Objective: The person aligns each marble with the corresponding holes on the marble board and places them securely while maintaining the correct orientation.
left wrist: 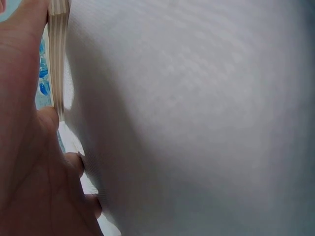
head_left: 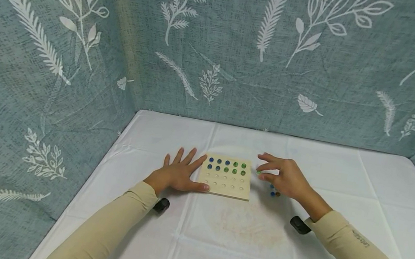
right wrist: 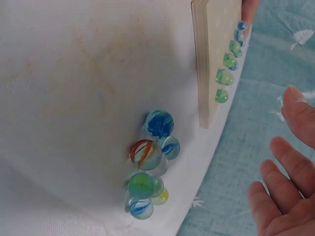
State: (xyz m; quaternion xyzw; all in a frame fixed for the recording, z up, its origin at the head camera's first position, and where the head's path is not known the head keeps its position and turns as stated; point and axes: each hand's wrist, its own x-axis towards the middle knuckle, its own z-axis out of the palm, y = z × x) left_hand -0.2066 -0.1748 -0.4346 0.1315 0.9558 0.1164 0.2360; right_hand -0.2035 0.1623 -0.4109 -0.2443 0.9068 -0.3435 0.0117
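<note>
A pale wooden board (head_left: pixel 225 192) with rows of round hollows lies on the table. Its two far rows hold marbles, blue marbles (head_left: pixel 219 161) on the left and green marbles (head_left: pixel 234 171) on the right; the two near rows are bare. My left hand (head_left: pixel 177 175) is spread flat at the board's left edge, thumb on the near corner and index finger by the far one. Just right of the board, my right hand (head_left: pixel 286 176) pinches a small green marble (head_left: pixel 259 172) above the cloth. The right wrist view does not show this marble.
Under my right hand is a cluster of loose glass marbles, including a blue marble (right wrist: pixel 159 124), an orange-striped marble (right wrist: pixel 146 154) and a green marble (right wrist: pixel 141 185). A white cloth (head_left: pixel 229 256) with a faint brownish stain covers the table. A leaf-patterned curtain (head_left: pixel 236 93) hangs behind.
</note>
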